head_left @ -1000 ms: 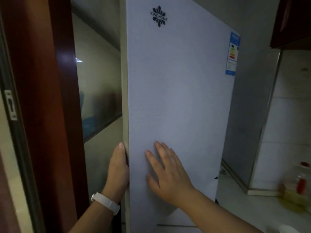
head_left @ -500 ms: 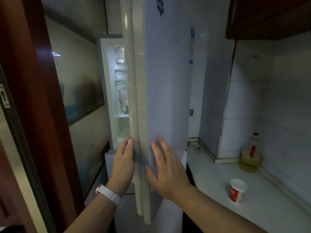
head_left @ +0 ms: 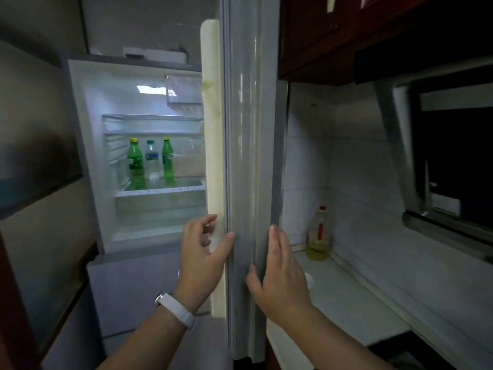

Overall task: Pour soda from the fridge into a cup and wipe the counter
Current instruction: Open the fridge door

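Note:
The fridge door (head_left: 248, 129) stands wide open, edge-on to me. My left hand (head_left: 204, 255) rests on its inner edge, fingers spread, thumb against the seal. My right hand (head_left: 277, 273) lies flat on its outer face. Inside the lit fridge, two green soda bottles (head_left: 136, 164) (head_left: 168, 158) with yellow caps stand on a glass shelf (head_left: 160, 189), a clear water bottle (head_left: 151, 161) between them. A white cup's rim (head_left: 309, 279) peeks out behind my right hand on the counter (head_left: 346, 297).
An oil bottle (head_left: 318, 236) with a red cap stands in the counter's back corner. A dark wall cabinet (head_left: 346, 36) and a range hood (head_left: 440, 156) hang above the counter. A glass partition (head_left: 34, 129) is on the left.
The fridge door has swung fully open to the right, showing the lit shelves and bottles. Both hands stayed on the door; the left thumb now touches its seal.

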Demonstrator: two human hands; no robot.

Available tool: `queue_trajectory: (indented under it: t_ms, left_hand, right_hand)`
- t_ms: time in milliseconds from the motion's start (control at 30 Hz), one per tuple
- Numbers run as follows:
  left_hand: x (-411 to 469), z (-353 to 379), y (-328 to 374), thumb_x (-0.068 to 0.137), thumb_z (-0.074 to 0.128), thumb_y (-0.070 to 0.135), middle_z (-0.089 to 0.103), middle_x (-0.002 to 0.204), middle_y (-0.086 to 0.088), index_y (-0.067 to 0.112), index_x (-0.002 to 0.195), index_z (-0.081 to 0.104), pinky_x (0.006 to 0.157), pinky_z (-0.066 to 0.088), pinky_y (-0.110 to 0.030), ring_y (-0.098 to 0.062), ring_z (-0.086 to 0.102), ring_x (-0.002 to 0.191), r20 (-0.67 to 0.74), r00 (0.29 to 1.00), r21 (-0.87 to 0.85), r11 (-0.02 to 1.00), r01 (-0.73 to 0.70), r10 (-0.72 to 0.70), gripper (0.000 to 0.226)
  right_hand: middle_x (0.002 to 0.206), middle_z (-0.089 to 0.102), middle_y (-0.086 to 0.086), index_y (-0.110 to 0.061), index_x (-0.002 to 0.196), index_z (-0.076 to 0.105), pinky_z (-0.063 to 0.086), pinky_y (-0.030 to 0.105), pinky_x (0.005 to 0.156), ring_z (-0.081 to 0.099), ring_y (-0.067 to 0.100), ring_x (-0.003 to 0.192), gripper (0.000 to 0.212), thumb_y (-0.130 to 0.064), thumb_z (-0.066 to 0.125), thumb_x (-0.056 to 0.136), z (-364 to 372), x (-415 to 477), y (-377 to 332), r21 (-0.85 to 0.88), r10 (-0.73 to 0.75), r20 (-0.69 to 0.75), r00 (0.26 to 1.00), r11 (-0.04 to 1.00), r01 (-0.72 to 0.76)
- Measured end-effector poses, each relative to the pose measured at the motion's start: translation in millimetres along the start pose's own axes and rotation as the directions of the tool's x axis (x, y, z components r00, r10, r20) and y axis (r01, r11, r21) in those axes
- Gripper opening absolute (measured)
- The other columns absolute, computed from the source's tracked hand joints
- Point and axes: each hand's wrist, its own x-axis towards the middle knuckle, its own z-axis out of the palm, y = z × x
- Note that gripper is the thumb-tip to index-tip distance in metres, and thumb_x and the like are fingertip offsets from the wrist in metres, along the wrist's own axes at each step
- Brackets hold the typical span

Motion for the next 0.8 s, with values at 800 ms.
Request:
queue_trajectory:
  t_ms: [800]
  left_hand:
    - [10.6, 151.7, -1.9, 0.084, 0.066, 0.009, 0.036, 0.142, 0.013, 0.033, 0.147, 0.025, 0.109, 0.039, -0.048, -0.010, 0.038, 0.132, 0.344, 0.932, -0.129, 0.989, -0.077, 0.117, 0.079]
  right_hand:
    - [0.162, -0.015, -0.004, -0.023, 0.153, -0.017, 0.027, 0.029, 0.116, 0.006, 0.017, 0.150, 0.086, -0.040, 0.047, 0.098, -34.0, 17.0, 114.8, -0.080, 0.408, 0.067, 0.911, 0.912, -0.402]
